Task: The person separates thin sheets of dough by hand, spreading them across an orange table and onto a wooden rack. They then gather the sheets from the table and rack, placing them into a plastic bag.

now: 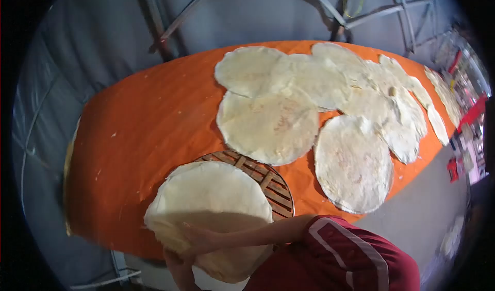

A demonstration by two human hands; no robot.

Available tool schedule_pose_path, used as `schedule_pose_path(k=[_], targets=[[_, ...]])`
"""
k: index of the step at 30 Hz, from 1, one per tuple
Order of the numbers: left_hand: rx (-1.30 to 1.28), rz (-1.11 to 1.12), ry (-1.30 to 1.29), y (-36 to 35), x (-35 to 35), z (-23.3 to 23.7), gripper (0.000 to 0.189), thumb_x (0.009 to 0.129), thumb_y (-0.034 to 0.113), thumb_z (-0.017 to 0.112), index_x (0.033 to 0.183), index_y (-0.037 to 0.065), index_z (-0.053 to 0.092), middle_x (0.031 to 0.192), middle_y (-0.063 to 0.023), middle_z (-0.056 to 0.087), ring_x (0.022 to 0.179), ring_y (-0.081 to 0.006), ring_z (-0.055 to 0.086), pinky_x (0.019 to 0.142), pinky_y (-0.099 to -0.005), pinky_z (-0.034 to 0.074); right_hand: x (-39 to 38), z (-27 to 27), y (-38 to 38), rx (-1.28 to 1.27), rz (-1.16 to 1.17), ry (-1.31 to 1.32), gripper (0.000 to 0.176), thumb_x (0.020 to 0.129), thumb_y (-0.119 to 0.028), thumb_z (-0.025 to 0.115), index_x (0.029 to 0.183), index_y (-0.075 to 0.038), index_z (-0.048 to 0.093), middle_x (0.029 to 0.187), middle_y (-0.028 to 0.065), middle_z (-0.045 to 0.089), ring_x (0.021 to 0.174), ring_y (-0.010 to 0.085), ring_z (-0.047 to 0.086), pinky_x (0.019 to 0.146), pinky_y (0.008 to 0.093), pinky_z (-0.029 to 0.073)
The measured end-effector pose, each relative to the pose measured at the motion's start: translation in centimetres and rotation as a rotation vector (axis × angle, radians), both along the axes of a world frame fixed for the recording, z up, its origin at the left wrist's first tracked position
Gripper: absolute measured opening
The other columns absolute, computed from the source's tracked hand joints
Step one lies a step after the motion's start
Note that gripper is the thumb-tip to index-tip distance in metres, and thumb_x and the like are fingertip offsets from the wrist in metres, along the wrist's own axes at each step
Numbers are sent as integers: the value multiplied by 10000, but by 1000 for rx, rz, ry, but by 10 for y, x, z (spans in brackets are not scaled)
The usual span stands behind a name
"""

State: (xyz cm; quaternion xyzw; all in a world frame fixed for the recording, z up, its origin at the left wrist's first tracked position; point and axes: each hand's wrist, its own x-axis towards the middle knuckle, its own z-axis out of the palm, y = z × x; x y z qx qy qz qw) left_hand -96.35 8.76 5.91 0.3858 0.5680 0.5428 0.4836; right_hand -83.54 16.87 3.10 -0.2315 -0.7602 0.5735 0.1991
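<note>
A large round sheet of thin flatbread or dough (211, 193) lies over a round slatted wooden rack (278, 190) at the near edge of the orange-covered table. My right hand (198, 240) reaches across from the right, its fingers apart on the shaded near part of the sheet. Below it, my left hand (179, 270) is at the sheet's lower left edge. Shadow and low detail hide whether its fingers close on that edge. The rack's slats show along its far and right side.
Several more round sheets, among them one sheet (268, 128) behind the rack and another sheet (353, 164) to the right, lie on the orange cover (139, 131), some overlapping. Grey sheeting (113, 33) and metal poles (191, 10) stand behind. Blurred red items (472, 113) are at far right.
</note>
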Motion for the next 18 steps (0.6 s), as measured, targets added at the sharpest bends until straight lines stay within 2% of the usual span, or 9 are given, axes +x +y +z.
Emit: schedule_pose_path(k=[2,4,5,7,14,16,17,18], targets=[[54,-24,6,-12,-5,-5,626,586,56,636,1135,11,339,1078,-110,436,1008,-228,422,833,-345,364,3,-2,-6,-58,-32,-9,283,681,-101,528,956,-41,497,822,121,556,716,213,518,636,307,412],[-304,108,293,-27,-6,1,697,613,110,644,1195,-30,287,1144,-165,390,1006,-275,415,842,-342,346,5,-4,-14,-97,-58,-11,278,676,-100,527,946,-41,500,813,128,554,713,224,516,638,309,411],[-303,82,291,-31,-14,-12,697,613,110,644,1195,-30,287,1144,-165,390,1006,-275,415,842,-342,346,5,-6,-16,-111,-78,-14,275,674,-100,527,941,-40,502,808,131,553,711,229,515,639,310,410],[-140,-16,-129,-34,-30,-40,785,544,101,699,1190,-45,278,1156,-144,365,1007,-273,395,827,-328,346,0,-8,-23,-121,-104,-14,269,669,-99,526,931,-39,504,799,138,550,708,239,514,641,313,409],[-10,-129,142,-30,-29,-33,668,568,80,667,1141,-54,350,1081,-131,423,944,-253,431,796,-326,366,-4,-9,-37,-137,-243,-18,250,652,-96,523,896,-37,514,765,163,542,698,274,508,647,321,404],[-114,-160,181,-33,-41,-39,523,601,56,633,1067,-63,429,978,-124,484,866,-226,473,751,-319,387,-9,-13,-41,-130,-309,-46,245,648,-95,523,886,-36,517,756,170,539,695,284,506,648,323,402],[-112,-176,177,-34,-41,-45,523,601,56,633,1067,-63,429,978,-124,484,866,-226,473,751,-319,387,-15,-18,-44,-117,-353,-78,243,645,-94,522,880,-35,518,751,173,538,694,289,505,649,324,402],[-29,-85,190,-35,-40,-55,475,617,50,619,1043,-69,447,941,-131,500,833,-226,489,721,-317,404,-23,-21,-47,-89,-413,-135,240,643,-94,522,875,-35,520,746,177,537,692,294,505,650,325,401]])
